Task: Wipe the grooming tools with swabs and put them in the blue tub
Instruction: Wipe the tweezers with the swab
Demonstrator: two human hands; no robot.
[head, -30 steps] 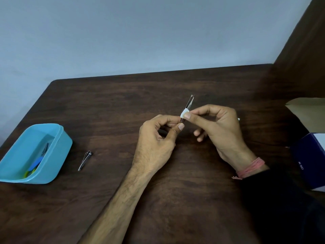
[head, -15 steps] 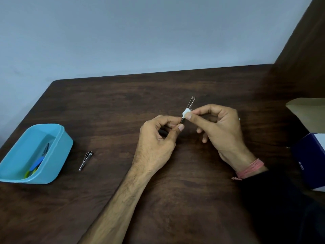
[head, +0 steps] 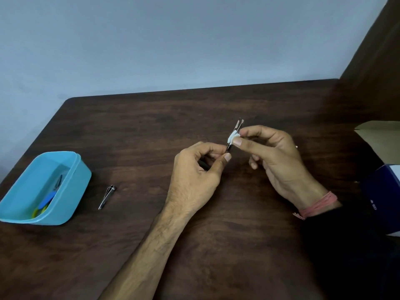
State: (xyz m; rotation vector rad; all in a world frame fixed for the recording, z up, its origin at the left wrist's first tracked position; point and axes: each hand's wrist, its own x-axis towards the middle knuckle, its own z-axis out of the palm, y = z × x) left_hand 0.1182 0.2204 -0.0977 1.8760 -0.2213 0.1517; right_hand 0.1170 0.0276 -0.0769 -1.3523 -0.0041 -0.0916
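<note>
Above the middle of the dark wooden table (head: 151, 131), tweezers (head: 236, 132) are held tilted, tips up and away from the person. The lower end is pinched between thumb and fingers of the left hand (head: 194, 176), which is closed on it. A white swab (head: 232, 137) is pressed around the middle of the tweezers by thumb and forefinger of the right hand (head: 275, 161), whose other fingers are curled loosely beneath. A pink thread band (head: 318, 205) is worn on the right wrist, next to a dark sleeve.

Well to the left of the tweezers, near the table's left edge, the blue tub (head: 73, 191) is seen standing open. Inside it lies a tool with blue and yellow-green handles (head: 44, 204), its dark blades pointed toward the tub's far end. Between the tub and the left hand, closer to the tub, a metal nail clipper (head: 107, 197) lies flat on the wood, apart from both.

To the right of the tweezers, at the table's right edge, a dark blue box (head: 381, 198) is partly seen, and behind it a brown cardboard flap (head: 381, 135).
</note>
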